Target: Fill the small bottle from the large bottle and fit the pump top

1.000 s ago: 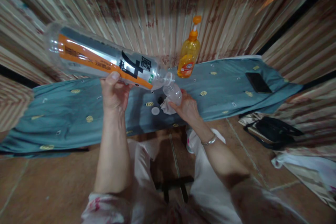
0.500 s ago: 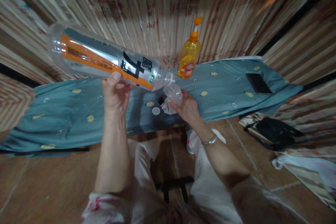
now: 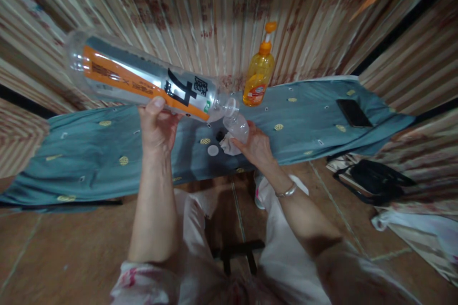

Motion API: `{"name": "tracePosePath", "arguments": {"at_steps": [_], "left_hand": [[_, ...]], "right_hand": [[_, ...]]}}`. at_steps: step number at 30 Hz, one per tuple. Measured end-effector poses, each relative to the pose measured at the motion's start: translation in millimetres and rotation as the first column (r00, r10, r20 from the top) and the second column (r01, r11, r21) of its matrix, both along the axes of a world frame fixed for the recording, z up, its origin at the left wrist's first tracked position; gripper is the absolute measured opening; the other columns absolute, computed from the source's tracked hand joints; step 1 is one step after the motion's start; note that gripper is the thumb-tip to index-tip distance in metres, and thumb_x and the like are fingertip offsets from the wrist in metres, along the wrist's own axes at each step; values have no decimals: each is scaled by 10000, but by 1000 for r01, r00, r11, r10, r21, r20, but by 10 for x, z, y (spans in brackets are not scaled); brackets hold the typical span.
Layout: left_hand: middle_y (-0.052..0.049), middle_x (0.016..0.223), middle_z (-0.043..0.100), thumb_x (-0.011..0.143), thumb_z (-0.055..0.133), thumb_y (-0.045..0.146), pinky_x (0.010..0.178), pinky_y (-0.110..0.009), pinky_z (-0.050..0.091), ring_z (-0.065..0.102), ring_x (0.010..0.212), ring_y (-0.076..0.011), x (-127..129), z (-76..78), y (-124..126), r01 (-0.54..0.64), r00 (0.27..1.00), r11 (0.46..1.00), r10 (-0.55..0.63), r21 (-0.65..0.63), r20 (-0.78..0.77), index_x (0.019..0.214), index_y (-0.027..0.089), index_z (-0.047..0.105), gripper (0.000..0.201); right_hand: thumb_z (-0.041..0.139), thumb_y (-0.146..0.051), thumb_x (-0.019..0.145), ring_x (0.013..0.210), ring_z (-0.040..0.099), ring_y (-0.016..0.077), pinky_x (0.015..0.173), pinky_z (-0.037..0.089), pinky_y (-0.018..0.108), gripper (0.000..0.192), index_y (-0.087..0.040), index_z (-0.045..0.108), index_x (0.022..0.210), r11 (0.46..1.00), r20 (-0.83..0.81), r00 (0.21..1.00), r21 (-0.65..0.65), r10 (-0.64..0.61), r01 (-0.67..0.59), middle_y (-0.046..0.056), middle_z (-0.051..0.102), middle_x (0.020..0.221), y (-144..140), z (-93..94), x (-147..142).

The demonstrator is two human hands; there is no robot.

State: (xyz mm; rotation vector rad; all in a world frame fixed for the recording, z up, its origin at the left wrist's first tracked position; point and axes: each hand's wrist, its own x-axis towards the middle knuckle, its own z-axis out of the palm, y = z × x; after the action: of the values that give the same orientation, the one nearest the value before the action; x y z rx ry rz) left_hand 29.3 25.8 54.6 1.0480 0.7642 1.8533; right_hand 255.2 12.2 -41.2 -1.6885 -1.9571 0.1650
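Note:
My left hand (image 3: 159, 126) is closed round the underside of a large clear plastic bottle (image 3: 143, 78) with an orange and silver label. The bottle is tilted, its neck pointing right and down. In my right hand (image 3: 255, 145) is a small clear plastic bottle (image 3: 236, 126), its mouth against the large bottle's mouth. Any liquid passing between them is too faint to make out. Below the small bottle lies a crumpled pale cloth (image 3: 230, 147). Beside it on the cover are a round white lid (image 3: 213, 151) and a small dark cap (image 3: 220, 136).
An orange pump bottle (image 3: 258, 78) stands at the back of the teal-covered table (image 3: 300, 138). A dark flat phone-like object (image 3: 354, 113) lies at the right. Pleated curtains (image 3: 200, 14) hang behind; a black bag (image 3: 375, 181) rests lower right.

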Motion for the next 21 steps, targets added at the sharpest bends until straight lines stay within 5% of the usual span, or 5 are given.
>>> {"name": "tracePosePath", "arguments": {"at_steps": [5,14,21], "left_hand": [[36,773,677,549,856,333,660,-404,547,613,649,-192,28,-3,13,-4,995,999,1,34,104,855,294,639,377],[-10,848,678,590,825,406,660,-427,534,688,945,-316,-4,-11,10,0,1000,1000,0,8,-8,934,317,654,394],[9,796,653,632,800,373,691,-434,550,628,697,-216,13,-19,26,10,1000,996,-12,90,20,887,287,631,318]], "right_hand": [[771,-401,852,1046,718,348,885,569,422,593,-88,555,1306,1000,6,1000,1,-12,12,212,751,1093,-6,13,-13],[752,-421,866,1023,720,336,874,574,417,590,-95,556,1317,1000,4,1000,29,-2,2,203,751,1083,3,-22,3],[746,-430,870,1051,718,351,881,576,434,599,-90,548,1320,1000,16,1000,14,-8,7,213,749,1104,3,-23,0]]}}
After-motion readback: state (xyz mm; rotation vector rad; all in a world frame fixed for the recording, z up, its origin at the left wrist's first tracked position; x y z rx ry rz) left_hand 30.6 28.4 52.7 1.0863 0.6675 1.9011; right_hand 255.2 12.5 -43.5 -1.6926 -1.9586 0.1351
